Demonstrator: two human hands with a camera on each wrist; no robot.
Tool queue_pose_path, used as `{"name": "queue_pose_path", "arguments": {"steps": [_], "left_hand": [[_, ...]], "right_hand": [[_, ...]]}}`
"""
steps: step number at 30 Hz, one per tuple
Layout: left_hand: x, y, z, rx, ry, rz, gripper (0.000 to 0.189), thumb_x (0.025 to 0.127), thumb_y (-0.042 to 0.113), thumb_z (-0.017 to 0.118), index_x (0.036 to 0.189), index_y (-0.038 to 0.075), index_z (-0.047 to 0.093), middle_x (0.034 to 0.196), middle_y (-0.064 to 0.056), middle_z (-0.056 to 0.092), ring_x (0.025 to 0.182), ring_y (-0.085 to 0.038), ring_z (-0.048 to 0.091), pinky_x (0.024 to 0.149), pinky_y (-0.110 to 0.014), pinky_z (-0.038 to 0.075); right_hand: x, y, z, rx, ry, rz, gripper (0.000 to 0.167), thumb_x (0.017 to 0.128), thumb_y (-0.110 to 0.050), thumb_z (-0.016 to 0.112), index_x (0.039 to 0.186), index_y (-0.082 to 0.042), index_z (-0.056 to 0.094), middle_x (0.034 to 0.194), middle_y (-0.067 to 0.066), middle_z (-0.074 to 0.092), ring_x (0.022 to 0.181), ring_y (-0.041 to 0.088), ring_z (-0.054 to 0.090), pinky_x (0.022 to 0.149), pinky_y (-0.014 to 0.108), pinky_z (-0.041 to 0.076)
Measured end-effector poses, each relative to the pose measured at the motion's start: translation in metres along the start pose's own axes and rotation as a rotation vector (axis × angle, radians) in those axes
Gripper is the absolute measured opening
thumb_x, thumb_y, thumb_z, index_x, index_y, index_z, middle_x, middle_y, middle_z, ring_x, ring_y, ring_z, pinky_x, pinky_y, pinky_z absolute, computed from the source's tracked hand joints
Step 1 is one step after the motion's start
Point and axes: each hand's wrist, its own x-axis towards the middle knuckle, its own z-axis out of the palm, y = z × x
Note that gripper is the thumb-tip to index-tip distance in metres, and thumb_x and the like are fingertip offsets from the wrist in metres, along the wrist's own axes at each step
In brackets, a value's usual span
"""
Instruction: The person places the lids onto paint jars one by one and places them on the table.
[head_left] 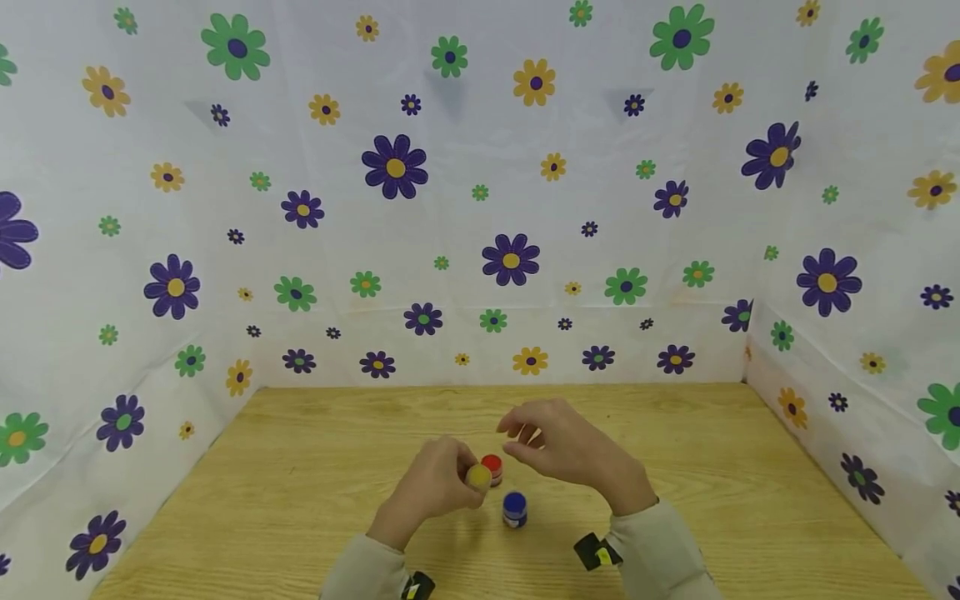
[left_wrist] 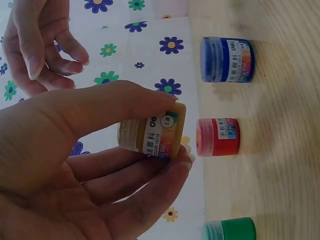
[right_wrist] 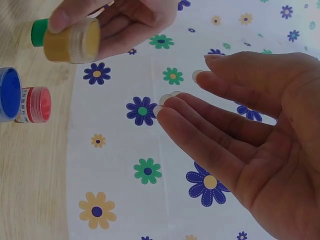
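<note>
My left hand [head_left: 433, 482] pinches a small paint jar with yellow-ochre contents [left_wrist: 162, 131] between thumb and fingers, raised above the table. Its clear lid [right_wrist: 90, 41] is on. My right hand [head_left: 572, 448] hovers to the right with loosely bent fingers and holds nothing. On the table, just beyond the yellow jar, stands a red paint jar [head_left: 492, 467]. Nearer to me is a blue paint jar [head_left: 514, 510], upright. A green paint jar [left_wrist: 236, 230] shows in both wrist views; in the head view my left hand seems to hide it.
The wooden table [head_left: 315, 433] reaches back to a white sheet [head_left: 465, 233] printed with flowers, which also hangs along the left and right sides. Dark straps [head_left: 597, 552] with yellow marks sit at both sleeve cuffs.
</note>
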Motion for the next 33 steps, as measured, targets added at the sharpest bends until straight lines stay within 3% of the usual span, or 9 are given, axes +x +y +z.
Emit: {"name": "queue_pose_path", "arguments": {"steps": [14, 24, 33], "left_hand": [[0.001, -0.009, 0.008, 0.080, -0.069, -0.103, 0.014, 0.073, 0.003, 0.087, 0.080, 0.004, 0.075, 0.072, 0.001, 0.068, 0.065, -0.012, 0.057, 0.059, -0.026, 0.048], [0.002, -0.010, 0.012, 0.136, -0.087, -0.128, 0.023, 0.071, 0.004, 0.090, 0.086, -0.001, 0.074, 0.077, -0.003, 0.066, 0.068, -0.015, 0.056, 0.060, -0.027, 0.047], [0.003, -0.013, 0.016, 0.148, -0.083, -0.130, 0.022, 0.070, 0.003, 0.090, 0.083, 0.000, 0.072, 0.077, -0.002, 0.065, 0.068, -0.015, 0.056, 0.059, -0.028, 0.047]], "right_hand": [[0.000, 0.002, 0.001, 0.022, -0.019, 0.024, 0.018, 0.100, -0.014, 0.068, 0.114, -0.005, 0.073, 0.104, 0.004, 0.077, 0.090, 0.011, 0.070, 0.077, 0.017, 0.057], [-0.001, 0.005, 0.001, 0.026, -0.029, 0.052, 0.018, 0.100, -0.017, 0.068, 0.114, -0.007, 0.073, 0.104, 0.002, 0.076, 0.092, 0.011, 0.069, 0.079, 0.018, 0.057], [0.000, 0.004, -0.001, 0.040, -0.039, 0.055, 0.017, 0.100, -0.016, 0.068, 0.114, -0.006, 0.073, 0.105, 0.003, 0.077, 0.092, 0.012, 0.070, 0.079, 0.018, 0.057]]}}
